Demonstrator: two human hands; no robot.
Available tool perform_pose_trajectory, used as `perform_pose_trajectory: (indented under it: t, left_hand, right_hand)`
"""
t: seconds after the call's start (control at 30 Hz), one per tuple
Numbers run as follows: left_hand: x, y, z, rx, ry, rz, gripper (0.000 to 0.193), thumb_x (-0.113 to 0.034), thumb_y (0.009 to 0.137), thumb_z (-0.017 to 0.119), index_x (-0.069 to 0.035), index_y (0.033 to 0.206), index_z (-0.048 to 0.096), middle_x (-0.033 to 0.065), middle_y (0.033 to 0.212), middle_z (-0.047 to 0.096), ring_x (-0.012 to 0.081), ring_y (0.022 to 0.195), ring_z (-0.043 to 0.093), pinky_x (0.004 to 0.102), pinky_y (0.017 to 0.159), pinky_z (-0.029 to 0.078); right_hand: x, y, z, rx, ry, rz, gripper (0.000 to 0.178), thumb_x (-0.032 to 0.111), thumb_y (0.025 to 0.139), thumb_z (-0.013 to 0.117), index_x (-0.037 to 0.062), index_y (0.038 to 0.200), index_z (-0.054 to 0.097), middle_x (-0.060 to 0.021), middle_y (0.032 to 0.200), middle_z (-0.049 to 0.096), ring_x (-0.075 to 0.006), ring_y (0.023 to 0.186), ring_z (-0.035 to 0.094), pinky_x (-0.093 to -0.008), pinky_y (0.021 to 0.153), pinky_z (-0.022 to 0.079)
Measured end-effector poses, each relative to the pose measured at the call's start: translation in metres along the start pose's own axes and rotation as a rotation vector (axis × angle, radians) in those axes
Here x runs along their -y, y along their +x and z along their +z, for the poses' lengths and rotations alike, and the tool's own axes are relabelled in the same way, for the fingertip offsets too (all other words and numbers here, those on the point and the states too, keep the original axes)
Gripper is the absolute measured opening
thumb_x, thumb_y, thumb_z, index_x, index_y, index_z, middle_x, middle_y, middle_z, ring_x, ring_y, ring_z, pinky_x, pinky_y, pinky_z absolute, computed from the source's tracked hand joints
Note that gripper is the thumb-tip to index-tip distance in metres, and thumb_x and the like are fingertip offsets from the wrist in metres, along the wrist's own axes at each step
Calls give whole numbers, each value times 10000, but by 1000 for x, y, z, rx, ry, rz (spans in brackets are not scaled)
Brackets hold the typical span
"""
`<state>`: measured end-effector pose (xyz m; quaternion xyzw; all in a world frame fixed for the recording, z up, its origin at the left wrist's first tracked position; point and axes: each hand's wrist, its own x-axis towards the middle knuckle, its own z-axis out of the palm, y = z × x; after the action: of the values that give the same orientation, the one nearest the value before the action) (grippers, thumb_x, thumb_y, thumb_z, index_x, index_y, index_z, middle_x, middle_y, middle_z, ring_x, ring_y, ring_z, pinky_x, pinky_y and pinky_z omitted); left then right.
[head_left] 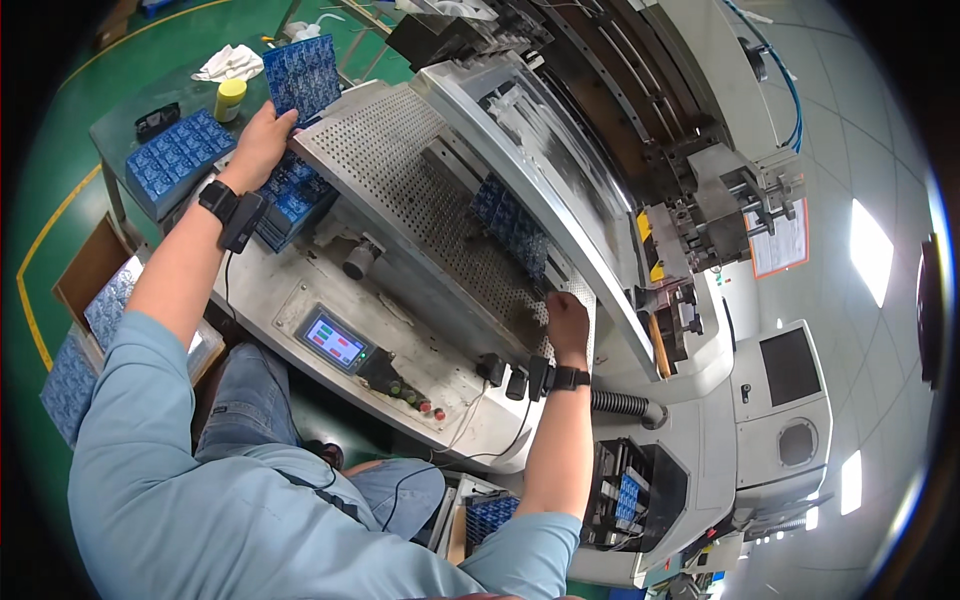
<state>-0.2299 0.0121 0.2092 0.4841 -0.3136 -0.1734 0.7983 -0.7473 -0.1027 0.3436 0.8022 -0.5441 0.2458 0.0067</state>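
Observation:
My left hand (262, 148) is closed on the lower edge of a blue printed circuit board panel (303, 78). It holds the panel upright over a stack of similar blue panels (292, 198) at the machine's left end. My right hand (568, 328) is at the right end of the perforated metal plate (385, 135), with its fingers curled. Another blue circuit board panel (508, 228) lies on this plate under the clear-windowed guard frame (540, 170). The right fingertips are close to that panel's near corner; whether they grip anything is hidden.
A thick stack of blue panels (180, 160), a yellow-lidded jar (229, 100) and a white cloth (228, 64) sit on the side table at left. A lit touchscreen (334, 340) and push buttons (425, 408) face me. More panels (70, 385) stand by a cardboard box at lower left.

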Motion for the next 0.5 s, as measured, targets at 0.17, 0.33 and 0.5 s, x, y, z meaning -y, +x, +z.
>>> perform_pose_trajectory:
  t: [0.17,0.33,0.5]
  left_hand:
    - [-7,-3,0,19,-42,3,268,-131,1009,506,10,1235,525,69,1119,642,127,967,584,289,893,467]
    - [-7,0,5,38,-25,-30,247,-147,1005,533,-1,1204,534,30,1086,599,105,964,525,265,887,434]
    - [-5,-3,3,30,-46,-45,216,-147,1004,534,-12,1172,541,8,1019,574,89,913,498,253,839,428]
  right_hand:
    - [-19,30,29,39,40,43,336,307,917,606,-4,1000,704,-110,811,694,-235,757,641,-372,706,489]
    - [-26,42,35,86,35,121,313,288,917,589,-6,919,696,-179,858,704,-334,864,673,-395,804,501]
    - [-6,33,6,165,460,258,304,278,920,592,21,767,644,-69,674,617,-177,545,542,-327,524,425]
